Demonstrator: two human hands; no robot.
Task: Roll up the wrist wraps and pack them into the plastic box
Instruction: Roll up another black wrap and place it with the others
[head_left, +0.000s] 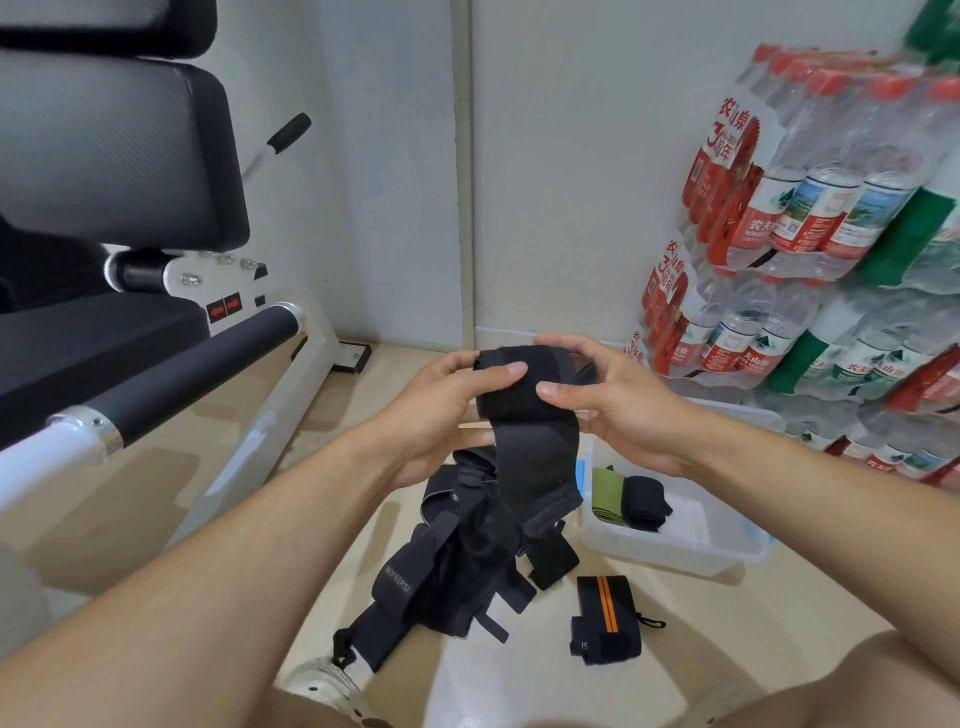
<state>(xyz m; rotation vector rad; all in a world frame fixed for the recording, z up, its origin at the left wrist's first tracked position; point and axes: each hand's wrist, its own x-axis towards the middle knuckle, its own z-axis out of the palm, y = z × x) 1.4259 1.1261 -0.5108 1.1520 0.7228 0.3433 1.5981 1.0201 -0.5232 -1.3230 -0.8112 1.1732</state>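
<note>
Single head cam, worn by the person, looked forward and down, close over both hands, floor (675, 639) and wall beyond.

I am holding a black wrist wrap (524, 400) of matt woven cloth, slightly fuzzy where my left hand (441, 410) and right hand (613, 400) are pinching it. The pile of wraps (457, 566) below is looking the same — dull, soft fabric. To the right, the plastic box (675, 551) is showing translucent and smooth. The floor (701, 613) is gleaming, glossy and pale. At far left the bench pad (104, 145) is showing a textured matt weave — its frame (291, 405) is shining like painted metal.
</note>
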